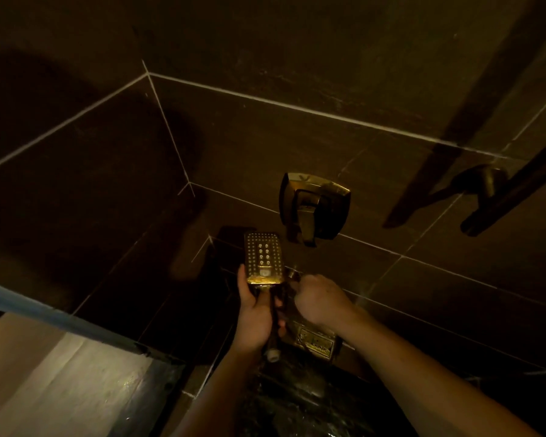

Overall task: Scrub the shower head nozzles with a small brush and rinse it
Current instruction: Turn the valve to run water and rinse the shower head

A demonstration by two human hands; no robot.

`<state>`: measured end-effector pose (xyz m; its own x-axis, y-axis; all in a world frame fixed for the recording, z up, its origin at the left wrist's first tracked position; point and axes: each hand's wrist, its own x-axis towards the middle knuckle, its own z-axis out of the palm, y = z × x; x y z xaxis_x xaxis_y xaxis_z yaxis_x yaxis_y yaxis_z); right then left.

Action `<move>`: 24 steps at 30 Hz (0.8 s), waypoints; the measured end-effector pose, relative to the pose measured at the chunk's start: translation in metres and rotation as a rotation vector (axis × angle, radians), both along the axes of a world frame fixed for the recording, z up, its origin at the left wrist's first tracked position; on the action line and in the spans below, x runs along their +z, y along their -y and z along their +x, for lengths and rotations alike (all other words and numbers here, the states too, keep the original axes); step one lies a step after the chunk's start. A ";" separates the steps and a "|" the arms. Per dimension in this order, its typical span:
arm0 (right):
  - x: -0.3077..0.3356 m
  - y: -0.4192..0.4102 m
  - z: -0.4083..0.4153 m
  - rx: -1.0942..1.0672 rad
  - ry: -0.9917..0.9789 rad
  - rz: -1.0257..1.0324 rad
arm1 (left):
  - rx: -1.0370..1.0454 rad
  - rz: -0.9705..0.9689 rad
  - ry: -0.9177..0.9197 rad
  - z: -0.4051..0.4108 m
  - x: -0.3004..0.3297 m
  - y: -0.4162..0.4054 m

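Head | shower head point(263, 258): gold, rectangular, nozzles up | left hand point(255, 316) grips handle

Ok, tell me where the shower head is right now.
Head view, low centre: the shower head is held nozzles-up in the left hand, just below-left of the wall valve handle.

In the dim, dark-tiled shower corner, my left hand point(255, 316) grips the rectangular gold shower head point(263, 258), nozzles facing up. My right hand point(319, 302) curls beside it, below the gold wall valve point(312, 207).
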<state>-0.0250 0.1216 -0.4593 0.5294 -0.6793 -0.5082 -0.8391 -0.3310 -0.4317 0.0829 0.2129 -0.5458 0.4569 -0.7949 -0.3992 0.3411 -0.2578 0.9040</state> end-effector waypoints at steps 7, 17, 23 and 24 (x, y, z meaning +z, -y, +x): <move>0.002 0.023 0.001 -0.040 0.043 0.002 | -0.054 -0.012 0.057 -0.007 -0.001 -0.001; 0.006 0.017 0.004 0.040 0.002 0.017 | -0.044 -0.005 0.066 -0.014 0.005 -0.010; 0.002 0.002 0.006 0.182 -0.058 0.201 | 0.000 -0.049 -0.017 -0.007 0.011 -0.008; 0.001 0.000 0.006 0.188 -0.063 0.204 | 0.001 -0.048 -0.024 -0.006 0.012 -0.008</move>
<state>-0.0191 0.1217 -0.4580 0.5996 -0.4525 -0.6601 -0.7984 -0.3952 -0.4543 0.0766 0.2207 -0.5336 0.4481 -0.8133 -0.3712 0.3632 -0.2138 0.9068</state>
